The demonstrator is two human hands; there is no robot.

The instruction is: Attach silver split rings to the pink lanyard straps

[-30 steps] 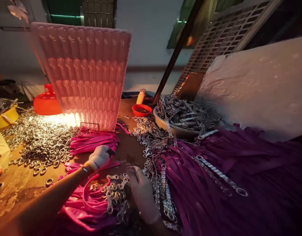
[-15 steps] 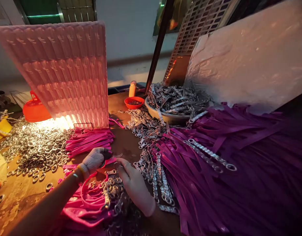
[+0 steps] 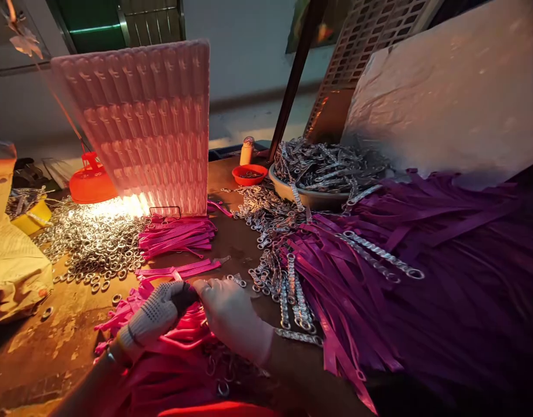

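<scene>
My left hand, in a dotted knit glove with dark fingertips, is closed on a pink strap low in the middle of the head view. Against it, my right hand, in a thin pale glove, has its fingers curled and pinches the same strap. The fingers of both hands meet and hide the strap's end; a ring there cannot be made out. Under my hands lies a heap of pink straps with some metal rings among them. Just beyond, more pink straps lie flat.
Loose metal rings are heaped under a red lamp beside an upright ridged panel. Ringed metal strips fill a basin at the back, near a red bowl. Purple straps cover the right side.
My hands have come together and my right hand has curled its fingers around the held strap. The view has turned left, bringing a paper bag into sight at the left.
</scene>
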